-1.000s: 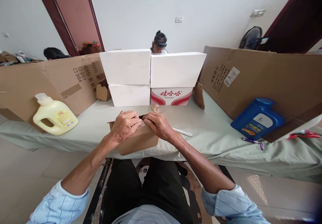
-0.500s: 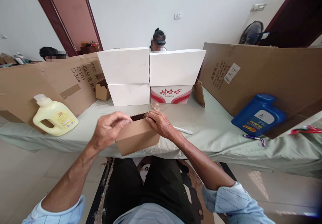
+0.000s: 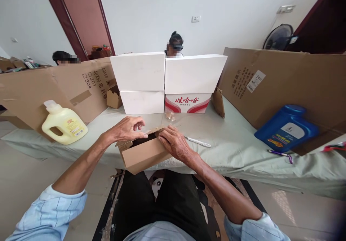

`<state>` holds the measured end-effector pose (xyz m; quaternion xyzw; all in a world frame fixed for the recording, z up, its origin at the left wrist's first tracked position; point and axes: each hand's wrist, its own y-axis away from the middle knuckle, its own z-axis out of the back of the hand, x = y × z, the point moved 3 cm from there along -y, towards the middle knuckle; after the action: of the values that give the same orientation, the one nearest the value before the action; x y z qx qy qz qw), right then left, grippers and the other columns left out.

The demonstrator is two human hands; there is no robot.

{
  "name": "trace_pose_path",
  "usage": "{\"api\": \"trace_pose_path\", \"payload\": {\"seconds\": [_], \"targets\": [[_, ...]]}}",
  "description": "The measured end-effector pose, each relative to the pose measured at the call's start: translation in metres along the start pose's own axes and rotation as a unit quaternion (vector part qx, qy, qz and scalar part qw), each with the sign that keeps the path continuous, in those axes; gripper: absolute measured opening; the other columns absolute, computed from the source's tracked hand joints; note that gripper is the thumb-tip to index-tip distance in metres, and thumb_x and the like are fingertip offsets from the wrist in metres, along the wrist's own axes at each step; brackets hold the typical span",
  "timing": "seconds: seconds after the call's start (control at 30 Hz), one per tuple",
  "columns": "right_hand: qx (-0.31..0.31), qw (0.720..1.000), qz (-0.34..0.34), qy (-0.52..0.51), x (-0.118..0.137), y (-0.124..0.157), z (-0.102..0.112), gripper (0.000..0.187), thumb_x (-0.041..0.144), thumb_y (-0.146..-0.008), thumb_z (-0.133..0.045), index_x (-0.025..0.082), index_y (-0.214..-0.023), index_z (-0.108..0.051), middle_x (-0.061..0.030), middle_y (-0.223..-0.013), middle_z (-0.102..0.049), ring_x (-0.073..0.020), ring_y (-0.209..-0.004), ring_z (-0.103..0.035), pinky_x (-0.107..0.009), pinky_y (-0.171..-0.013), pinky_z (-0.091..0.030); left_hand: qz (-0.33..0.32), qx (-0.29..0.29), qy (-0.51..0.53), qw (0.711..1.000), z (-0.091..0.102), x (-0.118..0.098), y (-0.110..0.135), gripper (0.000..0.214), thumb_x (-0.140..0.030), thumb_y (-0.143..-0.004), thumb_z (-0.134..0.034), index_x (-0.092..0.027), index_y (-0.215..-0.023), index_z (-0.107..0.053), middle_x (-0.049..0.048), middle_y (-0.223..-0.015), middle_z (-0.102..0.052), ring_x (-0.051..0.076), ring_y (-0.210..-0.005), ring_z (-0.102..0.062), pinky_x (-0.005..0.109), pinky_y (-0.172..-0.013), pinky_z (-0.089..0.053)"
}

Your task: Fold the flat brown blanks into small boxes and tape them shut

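Note:
A small brown cardboard box [image 3: 150,157] stands at the front edge of the table, its dark opening facing up and its inside mostly hidden. My right hand [image 3: 175,143] grips the box at its right end, fingers bent over the rim. Over the left part of the opening hovers my left hand [image 3: 129,129], thumb and fingers apart, with nothing visible in it. A white pen-like tool [image 3: 198,141] lies on the cloth just right of my right hand. Behind the box rests a small crumpled clear wrapper [image 3: 170,116].
White boxes [image 3: 137,71] are stacked at the back, one with red print [image 3: 187,103]. Large cartons [image 3: 81,89] flank both sides. A yellow jug [image 3: 65,123] stands left; a blue bottle [image 3: 286,127] and purple pen [image 3: 279,153] are right. Two people sit behind.
My left hand has risen off the box's left end, and its fingers have spread. More of the opening and a left flap now show. My right hand keeps its hold; the view has shifted slightly.

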<state>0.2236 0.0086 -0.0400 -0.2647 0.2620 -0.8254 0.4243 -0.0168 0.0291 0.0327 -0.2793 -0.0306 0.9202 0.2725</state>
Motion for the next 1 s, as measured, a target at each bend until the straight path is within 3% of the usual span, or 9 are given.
{"api": "trace_pose_path", "payload": {"seconds": [0.17,0.3,0.5,0.73,1.0], "targets": [[-0.004,1.000,0.003,0.007,0.004,-0.001,0.001,0.031,0.033,-0.121,-0.041,0.023,-0.102,-0.064,-0.0081,-0.101,-0.073,-0.0248,-0.089,-0.057,-0.041,-0.084,-0.044,-0.015,0.061,0.036,0.997,-0.007,-0.013,-0.005,0.023,-0.042,-0.088,-0.073,-0.021,-0.081,-0.069,-0.0018,-0.070,-0.062,0.016,-0.065,-0.053,0.028,-0.060,-0.038],[-0.020,1.000,0.008,0.009,0.008,0.002,0.003,0.028,0.031,-0.120,-0.043,0.023,-0.103,-0.064,-0.0079,-0.102,-0.070,-0.0233,-0.092,-0.061,-0.038,-0.084,-0.047,-0.007,0.073,0.085,0.994,-0.011,-0.014,-0.009,0.030,-0.040,-0.094,-0.062,-0.020,-0.072,-0.059,-0.0033,-0.065,-0.051,0.013,-0.062,-0.042,0.028,-0.059,-0.031],[-0.083,0.996,0.008,0.042,0.014,0.008,0.002,0.018,0.024,-0.116,-0.049,0.023,-0.109,-0.066,-0.0159,-0.143,-0.063,-0.0258,-0.113,-0.065,-0.040,-0.092,-0.056,0.001,0.069,0.115,0.991,-0.017,-0.006,-0.008,0.026,-0.036,-0.093,-0.059,-0.020,-0.073,-0.055,-0.0035,-0.066,-0.051,0.013,-0.060,-0.043,0.027,-0.058,-0.032],[-0.078,0.996,0.031,0.036,0.019,0.010,0.003,0.015,0.021,-0.116,-0.050,0.023,-0.108,-0.062,-0.0144,-0.138,-0.069,-0.0256,-0.115,-0.068,-0.042,-0.097,-0.056,0.015,0.033,0.174,0.984,-0.016,0.012,0.004,0.034,-0.047,-0.098,-0.060,-0.021,-0.076,-0.057,-0.0015,-0.068,-0.058,0.014,-0.062,-0.053,0.027,-0.062,-0.043],[-0.081,0.996,0.020,0.024,0.024,0.014,0.002,0.014,0.021,-0.116,-0.051,0.023,-0.107,-0.062,-0.0142,-0.137,-0.068,-0.0255,-0.114,-0.069,-0.041,-0.099,-0.053,0.028,-0.034,0.230,0.972,-0.017,0.024,0.016,0.032,-0.045,-0.095,-0.068,-0.020,-0.075,-0.061,-0.0014,-0.066,-0.061,0.013,-0.059,-0.057,0.026,-0.061,-0.048]]}}
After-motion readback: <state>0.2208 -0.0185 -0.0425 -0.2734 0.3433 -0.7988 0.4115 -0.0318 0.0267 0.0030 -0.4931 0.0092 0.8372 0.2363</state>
